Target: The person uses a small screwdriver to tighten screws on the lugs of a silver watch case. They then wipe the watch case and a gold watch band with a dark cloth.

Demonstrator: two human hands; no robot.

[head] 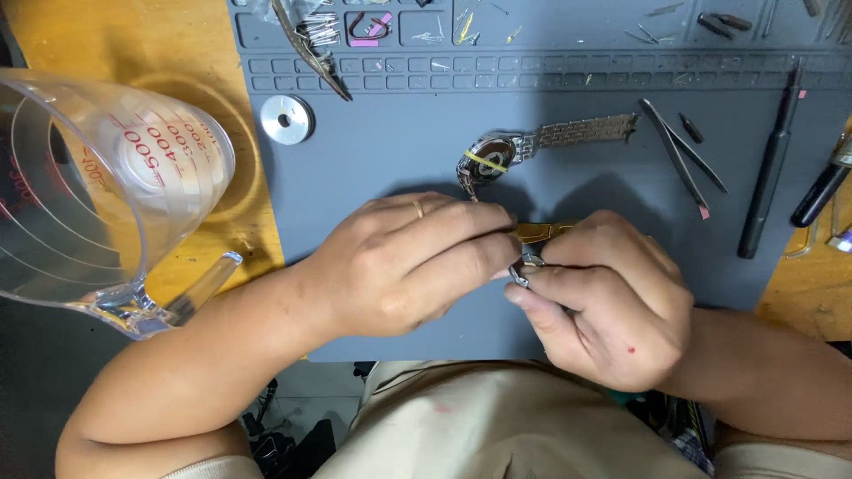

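Observation:
A metal wristwatch (488,158) lies on the grey work mat (373,160), case back up, with a yellow band across it. One half of its link bracelet (590,130) stretches to the right. The other half runs down into my hands. My left hand (404,264), a ring on one finger, pinches the bracelet from the left. My right hand (603,297) grips the gold-coloured clasp end (540,232) and a small metal part (525,266) between thumb and forefinger. What lies between the fingertips is mostly hidden.
A clear measuring jug (98,186) with red markings stands at the left on the wooden bench. Tweezers (679,151), a black pen-like tool (770,168), a silver disc (287,119) and several small parts in the mat's trays (426,27) lie around.

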